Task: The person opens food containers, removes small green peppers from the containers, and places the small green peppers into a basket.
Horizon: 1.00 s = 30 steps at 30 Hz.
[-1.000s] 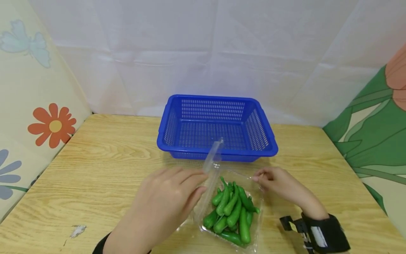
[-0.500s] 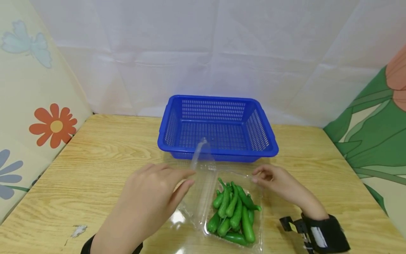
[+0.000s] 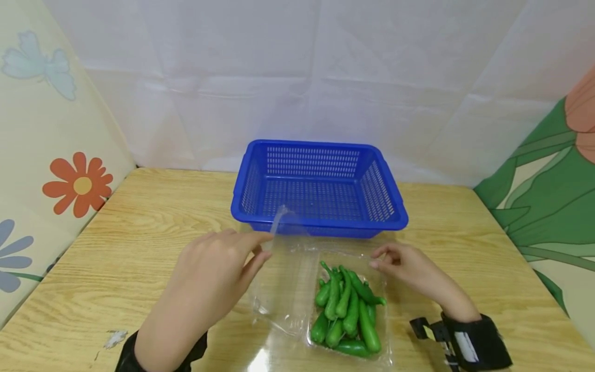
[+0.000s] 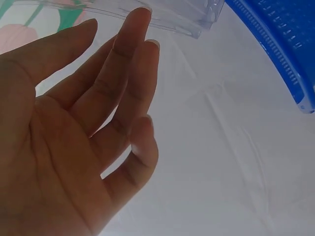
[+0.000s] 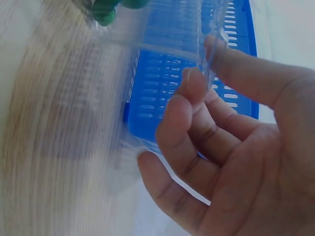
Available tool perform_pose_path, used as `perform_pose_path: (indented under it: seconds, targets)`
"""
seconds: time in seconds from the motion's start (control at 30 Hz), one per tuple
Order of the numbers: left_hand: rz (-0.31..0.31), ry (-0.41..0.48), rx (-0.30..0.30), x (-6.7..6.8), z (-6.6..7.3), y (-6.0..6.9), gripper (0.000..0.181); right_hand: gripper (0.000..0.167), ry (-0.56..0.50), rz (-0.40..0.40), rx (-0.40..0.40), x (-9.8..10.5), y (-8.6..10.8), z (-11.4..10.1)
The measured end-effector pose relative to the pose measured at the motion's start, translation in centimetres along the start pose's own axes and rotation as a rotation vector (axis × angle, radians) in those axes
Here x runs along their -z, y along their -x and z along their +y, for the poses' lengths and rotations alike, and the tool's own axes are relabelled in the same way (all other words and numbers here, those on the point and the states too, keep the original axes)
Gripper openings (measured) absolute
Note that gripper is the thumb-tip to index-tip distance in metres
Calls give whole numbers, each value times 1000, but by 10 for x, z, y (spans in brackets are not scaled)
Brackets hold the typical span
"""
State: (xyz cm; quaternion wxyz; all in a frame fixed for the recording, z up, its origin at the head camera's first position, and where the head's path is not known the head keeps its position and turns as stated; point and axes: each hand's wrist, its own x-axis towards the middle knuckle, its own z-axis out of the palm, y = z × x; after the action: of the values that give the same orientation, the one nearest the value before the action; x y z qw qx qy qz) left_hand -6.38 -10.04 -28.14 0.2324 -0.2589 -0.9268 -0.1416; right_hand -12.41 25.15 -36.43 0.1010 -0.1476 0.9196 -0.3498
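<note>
A clear plastic container (image 3: 388, 330) lies unfolded on the wooden table, its tray full of green peppers (image 3: 353, 310). Its clear lid (image 3: 283, 289) slants up on the left, and its top corner overlaps the front of the blue basket in the head view. My left hand (image 3: 204, 279) is at the lid's outer edge; in the left wrist view the fingertips of this hand (image 4: 74, 132) reach the plastic, thumb and fingers apart. My right hand (image 3: 409, 268) pinches the tray's far right corner between thumb and fingers, as the right wrist view shows of the hand (image 5: 241, 152).
Behind the container stands a blue perforated basket (image 3: 318, 225). A white cloth (image 3: 223, 77) hangs behind the table (image 3: 162, 222). Printed flower panels (image 3: 548, 206) stand along both sides.
My left hand and the lid have moved left, and the lid has swung lower, away from the peppers. The tray has shifted slightly right; my right hand has barely moved.
</note>
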Motion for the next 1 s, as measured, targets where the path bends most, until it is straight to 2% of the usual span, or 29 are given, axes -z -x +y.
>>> perform_pose_path:
  seconds: [0.33, 0.47, 0.63, 0.7, 0.8, 1.0]
  targets:
    - [-94, -29, 107, -6, -12, -1, 27, 31, 29, 65, -33, -1, -2, 1]
    - [-220, -5, 158, -6, -16, -1, 30, 29, 43, 97, -24, 0, -2, 1]
    - [-452, 94, 288, -11, -26, -6, 30, 29, 50, 124, 5, -1, -2, 1]
    - [-524, 125, 332, -14, -30, -8, 26, 30, 49, 125, 17, -2, -2, 1]
    - [-585, 154, 366, -21, -36, -8, 22, 31, 30, 112, 13, -3, -2, 2]
    - [-659, 202, 403, -36, -45, -8, 23, 33, -16, 71, -42, -3, -2, 2]
